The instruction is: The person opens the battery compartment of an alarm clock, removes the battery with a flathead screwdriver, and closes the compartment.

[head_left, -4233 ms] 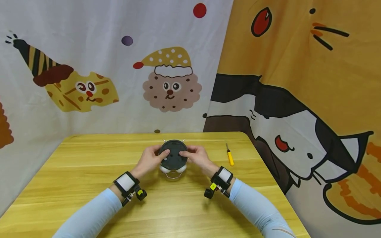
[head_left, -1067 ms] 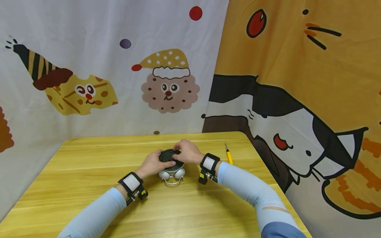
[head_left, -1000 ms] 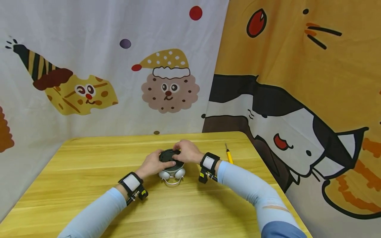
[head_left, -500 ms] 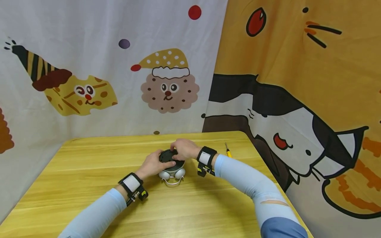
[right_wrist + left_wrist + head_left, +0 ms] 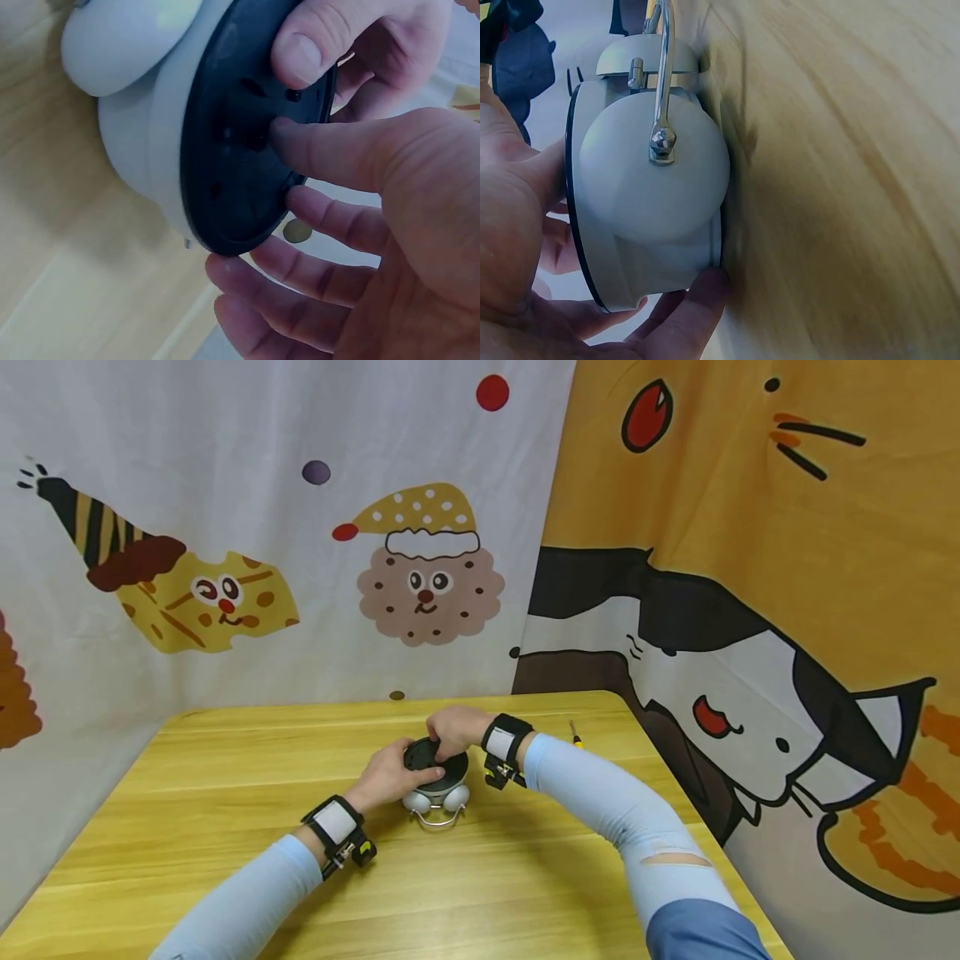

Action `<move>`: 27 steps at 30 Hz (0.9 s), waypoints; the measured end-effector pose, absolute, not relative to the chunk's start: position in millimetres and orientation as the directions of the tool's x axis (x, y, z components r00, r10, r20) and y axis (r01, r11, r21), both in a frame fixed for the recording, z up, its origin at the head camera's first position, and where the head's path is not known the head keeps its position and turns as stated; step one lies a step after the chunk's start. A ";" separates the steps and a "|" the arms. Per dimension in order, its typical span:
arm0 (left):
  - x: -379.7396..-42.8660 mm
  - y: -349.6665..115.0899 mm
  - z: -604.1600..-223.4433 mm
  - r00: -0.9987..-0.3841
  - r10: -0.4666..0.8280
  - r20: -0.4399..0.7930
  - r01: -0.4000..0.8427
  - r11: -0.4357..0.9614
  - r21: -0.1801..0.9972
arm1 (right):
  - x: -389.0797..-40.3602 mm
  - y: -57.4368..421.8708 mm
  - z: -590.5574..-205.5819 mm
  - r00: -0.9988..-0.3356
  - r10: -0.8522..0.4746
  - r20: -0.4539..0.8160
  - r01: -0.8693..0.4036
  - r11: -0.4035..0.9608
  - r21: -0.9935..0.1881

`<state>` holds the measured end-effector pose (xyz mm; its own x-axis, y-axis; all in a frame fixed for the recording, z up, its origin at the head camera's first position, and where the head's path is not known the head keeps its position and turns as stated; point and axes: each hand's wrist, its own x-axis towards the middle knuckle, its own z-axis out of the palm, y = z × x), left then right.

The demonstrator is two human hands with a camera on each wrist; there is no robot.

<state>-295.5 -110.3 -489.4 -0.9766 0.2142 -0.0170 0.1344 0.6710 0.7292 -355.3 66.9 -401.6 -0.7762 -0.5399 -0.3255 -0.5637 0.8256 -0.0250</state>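
Observation:
A white twin-bell alarm clock (image 5: 456, 768) is tilted with its round black back up and its bells (image 5: 656, 165) and wire handle (image 5: 437, 821) toward the person. My left hand (image 5: 384, 777) grips its left side, thumb across the back and fingers round the edge near the table. From the far side my right hand (image 5: 459, 728) reaches over the back. In the right wrist view, that thumb (image 5: 326, 150) sits at the middle of the black back, by small knobs and holes, while the curled fingers (image 5: 277, 292) lie along the rim. The clock's face is hidden.
A yellow-handled screwdriver (image 5: 576, 737) lies at the right on the wooden table (image 5: 420, 893), its handle mostly covered by the right sleeve (image 5: 600, 785). Behind the table hangs a cartoon-printed curtain (image 5: 247, 677). Both wrists wear strapped cameras.
Earlier both thumbs pressed the back from either side; since then the right hand has moved over the far part of the back. Lately it shifts slightly left, its sleeve covering more of the screwdriver.

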 end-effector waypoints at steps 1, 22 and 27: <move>-295.0 -110.0 -489.2 -0.977 0.214 -0.017 0.134 0.671 0.729 | -354.6 65.8 -400.5 -0.777 -0.536 -0.331 -0.563 0.826 -0.014; -294.3 -109.5 -483.2 -0.968 0.251 0.013 0.181 0.661 0.728 | -347.7 56.2 -396.7 -0.817 -0.479 -0.321 -0.536 0.835 0.119; -288.7 -107.1 -478.3 -0.975 0.223 -0.022 0.136 0.668 0.732 | -348.9 54.8 -401.1 -0.832 -0.454 -0.318 -0.512 0.850 0.125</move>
<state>-288.7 -107.1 -478.3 -0.9746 0.2230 -0.0223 0.1361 0.6678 0.7318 -348.9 54.8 -401.1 -0.8323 -0.4544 -0.3175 -0.5119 0.8499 0.1255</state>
